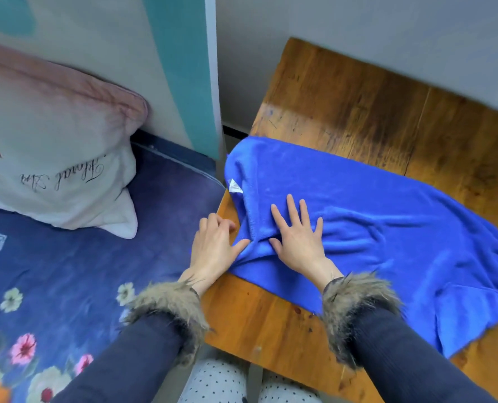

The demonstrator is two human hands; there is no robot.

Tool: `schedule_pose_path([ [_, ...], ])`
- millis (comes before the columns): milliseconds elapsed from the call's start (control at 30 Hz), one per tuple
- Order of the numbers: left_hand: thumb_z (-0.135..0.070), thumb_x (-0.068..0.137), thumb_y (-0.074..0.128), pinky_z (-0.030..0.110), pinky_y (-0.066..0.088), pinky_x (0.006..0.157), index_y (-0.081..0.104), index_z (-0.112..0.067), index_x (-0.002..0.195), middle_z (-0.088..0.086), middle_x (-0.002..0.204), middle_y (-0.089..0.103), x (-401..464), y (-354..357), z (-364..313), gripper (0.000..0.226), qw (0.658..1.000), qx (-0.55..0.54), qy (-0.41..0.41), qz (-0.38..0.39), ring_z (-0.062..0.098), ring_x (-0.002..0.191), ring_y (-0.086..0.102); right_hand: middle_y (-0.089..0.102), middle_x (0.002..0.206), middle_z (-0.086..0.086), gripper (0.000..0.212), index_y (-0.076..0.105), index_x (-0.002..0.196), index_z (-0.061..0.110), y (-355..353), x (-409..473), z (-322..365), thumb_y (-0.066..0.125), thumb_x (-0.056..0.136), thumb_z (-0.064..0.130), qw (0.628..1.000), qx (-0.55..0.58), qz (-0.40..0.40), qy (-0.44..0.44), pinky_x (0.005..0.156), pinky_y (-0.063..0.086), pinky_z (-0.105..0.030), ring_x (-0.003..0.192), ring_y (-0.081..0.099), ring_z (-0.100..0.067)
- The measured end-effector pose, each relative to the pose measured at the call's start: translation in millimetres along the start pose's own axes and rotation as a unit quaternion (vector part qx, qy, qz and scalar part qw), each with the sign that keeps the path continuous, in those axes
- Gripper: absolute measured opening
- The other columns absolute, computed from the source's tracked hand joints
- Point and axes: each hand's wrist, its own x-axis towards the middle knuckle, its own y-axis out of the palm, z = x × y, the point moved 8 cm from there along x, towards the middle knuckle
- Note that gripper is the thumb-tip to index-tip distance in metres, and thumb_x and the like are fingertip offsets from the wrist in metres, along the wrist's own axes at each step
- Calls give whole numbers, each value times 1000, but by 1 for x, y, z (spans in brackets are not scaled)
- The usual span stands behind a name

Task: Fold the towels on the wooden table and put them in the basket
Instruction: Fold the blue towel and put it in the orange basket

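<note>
A bright blue towel lies spread and wrinkled across the wooden table, its left end hanging slightly over the table's left edge, with a small white label near that end. My right hand rests flat on the towel with fingers spread, pressing it down. My left hand sits at the table's left edge, thumb touching the towel's near left fold, fingers curled at the edge. No basket is in view.
A bed with a dark blue floral sheet lies left of the table, with a pink and white pillow against the wall. A grey wall stands right behind the table. Polka-dot trousers show below.
</note>
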Motion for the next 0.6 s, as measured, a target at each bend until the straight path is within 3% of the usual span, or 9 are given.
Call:
schedule_pose_path([
  [267, -33, 84, 62, 33, 40, 84, 59, -14, 95, 3, 105, 54, 4, 12, -10, 22, 999, -31, -17, 14, 24, 104, 47, -23, 155, 1, 69, -5, 148, 32, 3, 0, -2, 40, 95, 39, 1000, -9, 13, 3, 110, 4, -63, 142, -20, -26],
  [367, -27, 86, 57, 37, 40, 75, 53, -14, 90, 6, 96, 59, 5, -6, 4, 14, 994, -82, -72, 2, 31, 96, 55, -22, 155, 2, 68, -4, 148, 33, 1, -1, -2, 39, 95, 38, 1000, -2, 11, 4, 110, 5, -63, 143, -20, -25],
  [433, -20, 85, 52, 40, 39, 73, 46, -12, 92, 13, 96, 59, 5, -30, 26, 12, 987, -94, -122, -46, 38, 94, 55, -19, 156, 2, 65, -1, 148, 33, -2, -2, -1, 38, 96, 36, 1000, 0, 5, 7, 111, 7, -62, 143, -17, -25],
  [533, -8, 80, 50, 42, 33, 80, 42, -11, 99, 13, 106, 52, 8, -57, 56, 21, 979, -78, -153, -110, 37, 101, 50, -2, 158, -2, 56, 16, 147, 30, -14, -3, 3, 38, 97, 36, 999, 23, -28, 31, 111, 13, -57, 145, -3, -24],
  [600, -6, 78, 51, 46, 32, 90, 43, -8, 116, 13, 124, 46, 15, -62, 61, 39, 981, -52, -138, -125, 34, 115, 42, 18, 154, -7, 50, 32, 143, 24, -28, 0, 6, 40, 96, 39, 993, 69, -83, 49, 111, 15, -54, 142, 13, -24],
])
